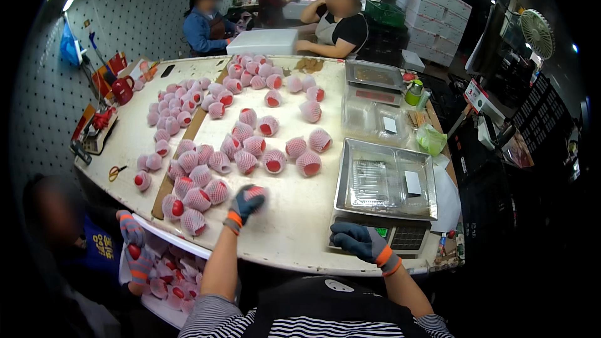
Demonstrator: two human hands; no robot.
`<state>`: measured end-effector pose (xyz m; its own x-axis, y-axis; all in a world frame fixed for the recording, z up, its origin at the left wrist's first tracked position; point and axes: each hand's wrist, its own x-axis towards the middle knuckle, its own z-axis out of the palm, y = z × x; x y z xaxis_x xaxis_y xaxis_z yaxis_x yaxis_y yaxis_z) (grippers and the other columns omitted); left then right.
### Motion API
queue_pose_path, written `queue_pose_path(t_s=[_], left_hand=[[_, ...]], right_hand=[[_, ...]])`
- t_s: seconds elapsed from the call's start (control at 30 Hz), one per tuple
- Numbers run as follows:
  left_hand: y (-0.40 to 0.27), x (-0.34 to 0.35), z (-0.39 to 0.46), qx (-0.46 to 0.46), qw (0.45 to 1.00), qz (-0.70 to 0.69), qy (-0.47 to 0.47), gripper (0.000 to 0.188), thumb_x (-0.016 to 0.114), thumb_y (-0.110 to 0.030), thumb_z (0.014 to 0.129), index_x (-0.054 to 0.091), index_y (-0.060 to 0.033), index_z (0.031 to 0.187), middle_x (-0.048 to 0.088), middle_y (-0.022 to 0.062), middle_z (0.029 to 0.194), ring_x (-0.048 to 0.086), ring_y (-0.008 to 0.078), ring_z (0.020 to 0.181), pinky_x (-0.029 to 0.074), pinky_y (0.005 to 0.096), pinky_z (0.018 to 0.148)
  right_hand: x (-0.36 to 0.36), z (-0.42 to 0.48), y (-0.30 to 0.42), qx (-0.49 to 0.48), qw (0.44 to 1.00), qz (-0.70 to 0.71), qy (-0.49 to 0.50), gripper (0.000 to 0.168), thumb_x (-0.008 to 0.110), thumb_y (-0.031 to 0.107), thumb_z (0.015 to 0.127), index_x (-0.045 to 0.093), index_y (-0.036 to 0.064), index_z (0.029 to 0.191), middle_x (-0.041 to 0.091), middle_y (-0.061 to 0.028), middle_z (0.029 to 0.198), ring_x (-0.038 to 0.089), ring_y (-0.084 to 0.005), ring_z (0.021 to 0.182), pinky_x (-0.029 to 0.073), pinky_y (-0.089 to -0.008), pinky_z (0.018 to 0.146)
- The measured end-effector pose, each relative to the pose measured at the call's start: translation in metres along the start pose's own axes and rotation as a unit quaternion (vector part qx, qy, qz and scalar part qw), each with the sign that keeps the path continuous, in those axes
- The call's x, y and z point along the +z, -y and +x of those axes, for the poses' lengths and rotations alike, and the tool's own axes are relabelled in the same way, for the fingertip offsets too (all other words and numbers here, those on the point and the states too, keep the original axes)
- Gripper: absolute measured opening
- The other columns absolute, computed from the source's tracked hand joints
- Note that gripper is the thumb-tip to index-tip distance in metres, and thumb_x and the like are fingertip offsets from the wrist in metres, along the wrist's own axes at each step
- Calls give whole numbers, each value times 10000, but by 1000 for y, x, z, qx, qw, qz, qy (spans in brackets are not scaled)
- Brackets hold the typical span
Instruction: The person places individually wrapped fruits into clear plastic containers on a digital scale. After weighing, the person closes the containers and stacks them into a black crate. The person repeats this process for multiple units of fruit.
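Observation:
My left hand [248, 204], in a dark grey glove with an orange cuff, grips a red fruit in a foam net [258, 192]; both are blurred. Foam-netted red fruits [216, 191] lie in a cluster to its left, and several more [273, 161] lie beyond it. My right hand [359, 242], gloved alike, is at the front of a digital scale [407, 239], partly covering its display. Its fingers are together and I see nothing in them. On the scale's metal pan [340, 183] lies a clear plastic clamshell box [368, 180] with a white label.
A wooden strip [162, 197] divides the white table [291, 239]. Scissors [116, 173] lie left. A second scale [373, 96] and clear boxes [371, 119] stand back right. Beside me, a co-worker's gloved hands [134, 249] hold a red fruit over a crate [162, 312]. Two people face a foam box [263, 42].

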<state>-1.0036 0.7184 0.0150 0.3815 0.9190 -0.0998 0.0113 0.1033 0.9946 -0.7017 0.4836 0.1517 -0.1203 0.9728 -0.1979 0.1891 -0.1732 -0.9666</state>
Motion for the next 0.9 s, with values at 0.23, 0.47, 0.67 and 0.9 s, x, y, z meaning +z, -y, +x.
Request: queue_pose_path(t_s=[0.23, 0.47, 0.67, 0.9], left_hand=[[-105, 156, -62, 318, 923, 73, 202, 636, 626, -383, 833, 438, -1, 1306, 457, 188, 1320, 447, 285, 1222, 360, 364, 1010], [-67, 131, -45, 175, 983, 44, 19, 516, 682, -179, 816, 480, -3, 1257, 528, 125, 1255, 515, 211, 1141, 421, 320, 938], [20, 54, -2, 76, 964, 232, -109, 648, 739, -259, 732, 475, 23, 1252, 543, 172, 1174, 537, 257, 1019, 435, 335, 879], [0, -12, 85, 109, 856, 433, -260, 821, 748, -272, 677, 339, -73, 1361, 394, 233, 1318, 389, 402, 1213, 341, 423, 1015]], right_hand=[[36, 35, -24, -110, 837, 534, 54, 786, 693, 361, 761, 313, 46, 1373, 485, -147, 1269, 507, -247, 1140, 431, -382, 961], [-73, 47, 18, -230, 918, 190, -261, 653, 691, 311, 783, 422, 14, 1299, 528, -108, 1226, 550, -259, 1082, 468, -390, 918], [-123, 94, -16, -48, 828, -524, -195, 865, 751, 392, 632, 387, 63, 1344, 469, -227, 1288, 460, -383, 1175, 363, -405, 1013], [-121, 56, 37, 17, 966, -243, -82, 522, 718, 367, 752, 604, 16, 1121, 608, -172, 1128, 568, -277, 1074, 434, -341, 930]])
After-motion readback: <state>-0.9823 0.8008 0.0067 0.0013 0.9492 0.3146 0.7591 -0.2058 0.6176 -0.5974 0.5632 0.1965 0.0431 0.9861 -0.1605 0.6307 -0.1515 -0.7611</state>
